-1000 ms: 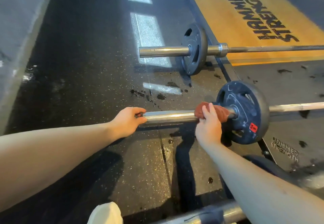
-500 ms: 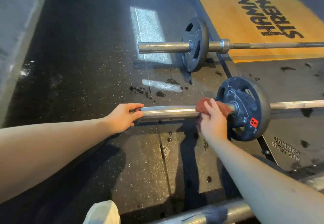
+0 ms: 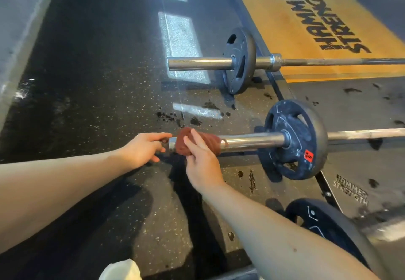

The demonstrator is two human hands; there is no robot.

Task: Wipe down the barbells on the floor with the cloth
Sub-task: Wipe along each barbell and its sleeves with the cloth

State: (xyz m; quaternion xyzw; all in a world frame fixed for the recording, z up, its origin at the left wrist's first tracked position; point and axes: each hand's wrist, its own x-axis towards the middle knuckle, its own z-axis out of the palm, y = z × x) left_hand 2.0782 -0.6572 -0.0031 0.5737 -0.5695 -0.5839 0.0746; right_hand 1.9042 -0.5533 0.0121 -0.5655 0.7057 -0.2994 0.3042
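Though perhaps loose, cloth [image 3: 210, 142] around barbell [image 3: 252, 140]

Upper right of your view, "HAMMER STRENGTH" runs in large black capitals across the yellow platform panel [image 3: 274, 12], upside down to you. At right centre, a red sticker [image 3: 308, 155] on the weight plate [image 3: 293, 126] of the barbell [image 3: 252, 140] reads "5 KG". Lower right, the dark mat [image 3: 361, 165] bears a smaller, worn "HAMMER STRENGTH" mark, also inverted.

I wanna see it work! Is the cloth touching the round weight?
No, the cloth sits at the end of the sleeve, apart from the plate.
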